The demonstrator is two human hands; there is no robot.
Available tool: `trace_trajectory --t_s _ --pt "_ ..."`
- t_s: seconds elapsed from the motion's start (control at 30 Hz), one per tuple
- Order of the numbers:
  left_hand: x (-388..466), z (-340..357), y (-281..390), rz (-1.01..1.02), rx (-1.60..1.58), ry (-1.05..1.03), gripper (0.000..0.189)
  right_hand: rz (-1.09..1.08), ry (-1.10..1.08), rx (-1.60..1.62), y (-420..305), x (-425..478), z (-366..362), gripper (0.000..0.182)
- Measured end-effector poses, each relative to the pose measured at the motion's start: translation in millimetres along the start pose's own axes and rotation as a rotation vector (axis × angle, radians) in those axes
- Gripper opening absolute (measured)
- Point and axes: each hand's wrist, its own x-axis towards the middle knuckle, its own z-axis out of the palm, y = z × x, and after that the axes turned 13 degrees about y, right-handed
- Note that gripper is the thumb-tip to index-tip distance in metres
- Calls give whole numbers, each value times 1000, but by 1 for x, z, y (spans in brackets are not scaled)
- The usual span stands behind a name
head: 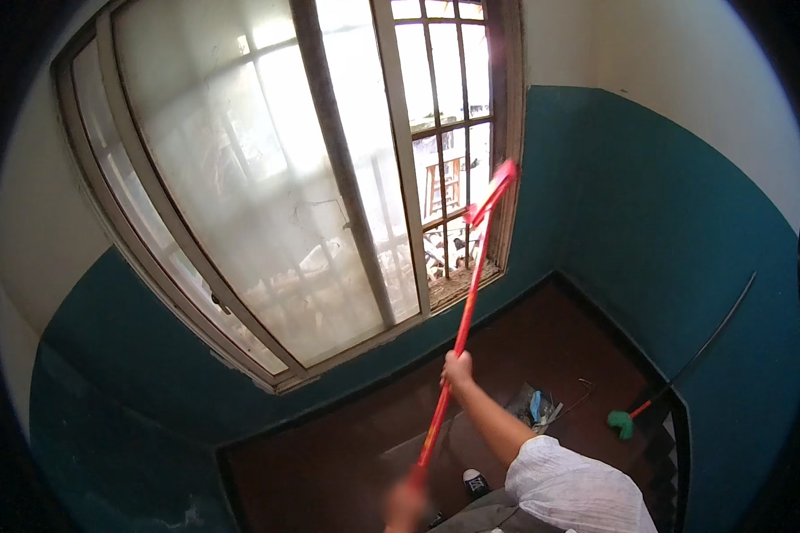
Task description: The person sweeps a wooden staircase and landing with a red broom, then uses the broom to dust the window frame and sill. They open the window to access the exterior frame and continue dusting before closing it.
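Both of my hands grip the red pole [466, 318] of a long-handled cleaning tool. My right hand [457, 370] is shut around its middle, with that arm stretched forward. Lower down, my left hand [405, 506] holds the pole near its bottom end and looks blurred. At the far end, the tool's red head [492, 194] is raised in front of the right side of the window frame [511, 220]. Whether the head touches the frame I cannot tell. Beside it is the uncovered window section with dark metal bars [445, 126].
Frosted sliding panes [240, 200] fill the window's left part. On the dark red floor [347, 460], litter with a blue piece [536, 404] lies right of my feet. A green-headed broom [621, 424] leans against the teal wall [630, 200]. Dark steps [660, 443] border the floor's right edge.
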Motion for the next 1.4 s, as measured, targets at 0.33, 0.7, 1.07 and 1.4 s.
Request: trace_trajectory --t_s 0.33,0.7,1.07,1.4 --pt "-45 8 4 -204 -200 -182 30 -47 41 -259 14 -20 -13 7" --pt "-55 -27 0 -173 82 40 26 223 -242 314 10 -59 -54 13" --pt "-39 -2 -5 -165 -186 -184 31 520 -175 83 94 -102 -55 13" --pt "-45 -23 7 -186 -121 -229 32 705 -280 99 99 -113 -46 11"
